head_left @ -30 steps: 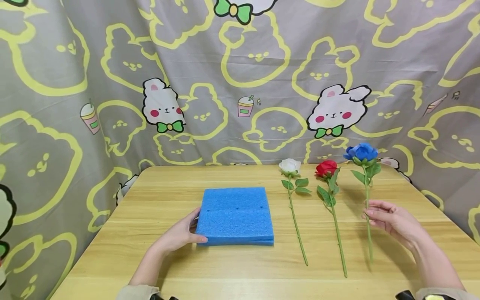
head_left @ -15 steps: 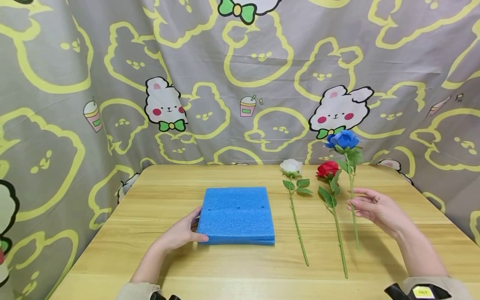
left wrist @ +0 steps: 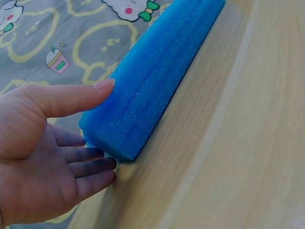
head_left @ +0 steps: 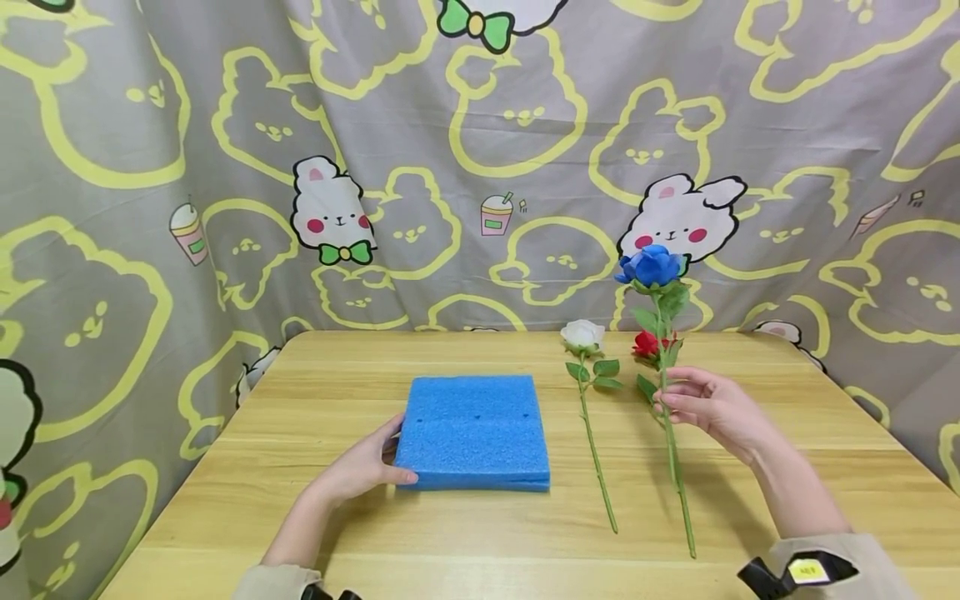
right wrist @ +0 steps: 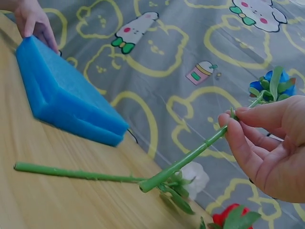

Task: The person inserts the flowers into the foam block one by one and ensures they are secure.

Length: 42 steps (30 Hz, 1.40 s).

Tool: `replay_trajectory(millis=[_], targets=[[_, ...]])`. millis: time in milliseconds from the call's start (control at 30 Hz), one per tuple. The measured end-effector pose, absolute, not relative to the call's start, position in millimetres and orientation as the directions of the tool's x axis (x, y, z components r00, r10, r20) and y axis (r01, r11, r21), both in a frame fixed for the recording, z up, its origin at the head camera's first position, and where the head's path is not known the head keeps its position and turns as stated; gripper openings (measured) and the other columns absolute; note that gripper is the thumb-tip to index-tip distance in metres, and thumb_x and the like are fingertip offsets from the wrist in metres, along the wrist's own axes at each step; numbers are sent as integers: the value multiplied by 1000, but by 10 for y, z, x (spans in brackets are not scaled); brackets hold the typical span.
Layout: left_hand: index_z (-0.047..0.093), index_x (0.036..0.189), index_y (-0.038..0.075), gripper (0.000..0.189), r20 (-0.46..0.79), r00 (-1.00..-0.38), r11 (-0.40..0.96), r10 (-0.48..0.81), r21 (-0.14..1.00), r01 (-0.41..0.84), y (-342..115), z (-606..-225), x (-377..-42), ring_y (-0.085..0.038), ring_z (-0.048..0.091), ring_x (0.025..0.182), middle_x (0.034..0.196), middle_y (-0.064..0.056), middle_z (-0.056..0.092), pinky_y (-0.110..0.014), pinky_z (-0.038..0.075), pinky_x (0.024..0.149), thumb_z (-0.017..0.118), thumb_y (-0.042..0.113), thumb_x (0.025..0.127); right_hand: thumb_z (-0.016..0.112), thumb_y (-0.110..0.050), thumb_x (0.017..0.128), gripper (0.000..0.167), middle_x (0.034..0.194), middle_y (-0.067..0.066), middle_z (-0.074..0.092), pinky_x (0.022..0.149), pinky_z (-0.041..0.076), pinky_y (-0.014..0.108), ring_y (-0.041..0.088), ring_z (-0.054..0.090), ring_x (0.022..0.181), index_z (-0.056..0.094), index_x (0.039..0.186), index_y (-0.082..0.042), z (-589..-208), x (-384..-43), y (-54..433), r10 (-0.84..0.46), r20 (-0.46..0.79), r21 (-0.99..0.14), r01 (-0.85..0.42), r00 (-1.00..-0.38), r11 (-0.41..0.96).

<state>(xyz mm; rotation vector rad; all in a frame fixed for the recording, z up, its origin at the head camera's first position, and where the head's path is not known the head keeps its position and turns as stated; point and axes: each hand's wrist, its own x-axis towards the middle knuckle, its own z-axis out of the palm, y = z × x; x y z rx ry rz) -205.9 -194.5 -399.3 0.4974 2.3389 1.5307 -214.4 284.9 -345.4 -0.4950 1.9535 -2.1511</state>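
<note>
- Aloft, a blue flower (head_left: 651,268) is standing nearly upright over the table's right half, its bloom showing against the curtain and its stem pointing down, well apart from the blue foam block (head_left: 474,429).
- Pinching that stem between thumb and fingertips, the right hand (head_left: 712,408) is gripping it about midway, below the leaves; the bloom is rising above the grip and the bare cut end (right wrist: 144,187) is hanging below.
- Judging by the pose, the person is handling this flower in the air while steadying the foam; a move to the foam would be calling for a leftward carry, a lifted stem end and careful aim at one of the small dark spots (head_left: 477,417), perhaps holes, along the top.
- Bracing the foam's left end, the left hand (head_left: 367,458) is resting its thumb on the front face, its other visible fingers lying nearly straight rather than clasping.
- Behind the held stem, a red flower (head_left: 645,344) is lying on the wooden table (head_left: 450,542), partly hidden.
- Between it and the foam, a white flower (head_left: 582,335) is lying untouched.
- Beyond everything, a grey curtain (head_left: 420,83) printed with cartoon animals is hanging in folds.
</note>
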Motion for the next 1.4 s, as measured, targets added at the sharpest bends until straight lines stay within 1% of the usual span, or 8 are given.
replay_trajectory(millis=[167,500,733,867,1033,1200,1267,1400], targets=[[7,145,-7,99,-60,-895,367,441,922,119,-1949,-4007,-2055,-45,21,133,147,-30,16,-51,24,105,76,11,76,54,5,90,23,94,5,65,72,53,26,16,65,86,59,104,-13,-3437,-2173,2726,-341,110,-992,-81,-933,-99],[8,145,-7,99,-58,-893,359,447,925,120,-1965,-4040,-2050,-45,21,133,147,-30,17,-50,25,105,76,12,76,58,-1,90,14,94,0,67,74,53,27,13,64,88,61,99,-10,-3407,-2219,2499,-312,99,-995,-96,-945,-24],[8,145,-8,99,-60,-896,360,440,926,115,-1979,-4047,-2037,-45,21,133,147,-31,16,-51,24,105,76,12,76,60,-1,88,13,92,2,66,74,53,27,15,65,86,61,100,-7,-3397,-2265,2317,-304,113,-993,-117,-946,-6],[8,145,-8,99,-57,-894,354,444,928,117,-1984,-4055,-2036,-45,22,132,147,-31,17,-51,25,105,76,12,76,60,-1,88,13,94,5,66,74,53,28,15,65,84,62,98,-8,-3386,-2282,2199,-292,131,-990,-138,-947,4],[8,145,-7,98,-46,-893,355,448,926,131,-1981,-4054,-2037,-45,23,132,146,-31,19,-51,25,105,76,12,76,62,-2,87,12,91,2,65,74,54,32,14,65,82,63,97,-9,-3375,-2320,2043,-267,162,-983,-180,-950,42],[8,145,-7,99,-43,-896,375,442,916,141,-1965,-4022,-2035,-45,22,132,147,-30,17,-52,24,105,76,13,76,63,-2,87,16,87,0,66,76,53,38,15,66,81,59,101,5,-3358,-2364,1898,-261,193,-974,-218,-946,68],[8,146,-7,99,-43,-897,382,440,913,144,-1957,-4011,-2037,-45,23,132,147,-30,17,-52,24,105,76,14,76,62,-1,87,22,87,0,66,75,54,37,15,66,81,56,103,11,-3355,-2375,1838,-264,208,-971,-231,-942,56],[9,146,-6,98,-40,-895,382,444,912,149,-1951,-4005,-2048,-45,23,132,147,-29,18,-52,24,105,76,13,77,61,-1,87,27,88,0,66,75,54,34,16,65,84,53,106,16,-3357,-2395,1708,-268,231,-968,-249,-935,34]])
